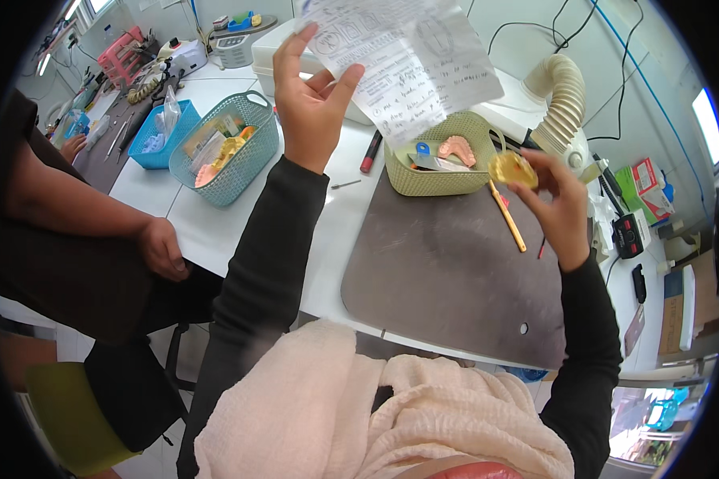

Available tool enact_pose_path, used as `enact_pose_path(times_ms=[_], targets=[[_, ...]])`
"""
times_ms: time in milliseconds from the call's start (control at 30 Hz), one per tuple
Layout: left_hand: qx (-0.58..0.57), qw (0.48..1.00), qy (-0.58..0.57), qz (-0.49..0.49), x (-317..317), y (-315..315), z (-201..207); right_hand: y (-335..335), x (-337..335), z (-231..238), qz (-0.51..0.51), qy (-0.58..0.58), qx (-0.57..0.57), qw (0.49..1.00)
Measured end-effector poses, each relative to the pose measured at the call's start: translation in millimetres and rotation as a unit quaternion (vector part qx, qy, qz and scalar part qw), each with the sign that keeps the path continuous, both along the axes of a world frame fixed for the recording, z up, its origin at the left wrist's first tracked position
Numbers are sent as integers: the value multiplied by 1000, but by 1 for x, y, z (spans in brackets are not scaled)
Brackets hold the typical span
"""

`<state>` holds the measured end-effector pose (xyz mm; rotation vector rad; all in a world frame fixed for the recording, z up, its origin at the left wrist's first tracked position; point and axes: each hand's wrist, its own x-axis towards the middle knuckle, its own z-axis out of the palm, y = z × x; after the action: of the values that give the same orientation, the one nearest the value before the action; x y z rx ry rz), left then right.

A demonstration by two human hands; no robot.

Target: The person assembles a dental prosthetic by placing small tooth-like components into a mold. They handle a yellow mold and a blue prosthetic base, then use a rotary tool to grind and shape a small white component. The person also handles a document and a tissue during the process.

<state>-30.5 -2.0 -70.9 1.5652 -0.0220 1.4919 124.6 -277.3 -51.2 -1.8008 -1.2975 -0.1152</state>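
The left hand is raised over the white table, thumb and fingers pinched on the lower edge of a handwritten paper sheet that fans up and to the right; the right hand is lifted at the right, fingers closed around a yellow dental cast held just right of the green basket; that basket stands at the far edge of the grey work mat and holds a pink dental cast with a small blue piece beside it; a thin yellow stick lies on the mat below the right hand; a dark red pen rests on the table between the left wrist and the green basket. To the left stands a teal basket with orange and pink pieces inside, and further left a blue basket holding a clear bag; a beige ribbed hose curves at the far right. Another person's hand rests at the near left edge of the table; a cream cloth covers the wearer's lap.
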Motion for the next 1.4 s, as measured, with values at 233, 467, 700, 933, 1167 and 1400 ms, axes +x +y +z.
enact_pose_path(times_ms=[233,467,700,933,1167,1400], targets=[[-12,1000,-1,13,-5,6,3,98,20,17,51,-44,-249,966],[9,999,24,33,-8,-2,8,138,20,-18,67,-87,-266,958],[14,1000,15,10,-9,-4,7,127,19,-18,63,-77,-268,958],[22,999,28,-1,-6,-7,4,86,31,20,72,-63,-83,992],[61,993,90,-50,-5,-21,2,42,-6,52,112,241,119,957],[107,968,148,-174,-1,-57,-4,-5,-10,21,110,14,-15,994]])
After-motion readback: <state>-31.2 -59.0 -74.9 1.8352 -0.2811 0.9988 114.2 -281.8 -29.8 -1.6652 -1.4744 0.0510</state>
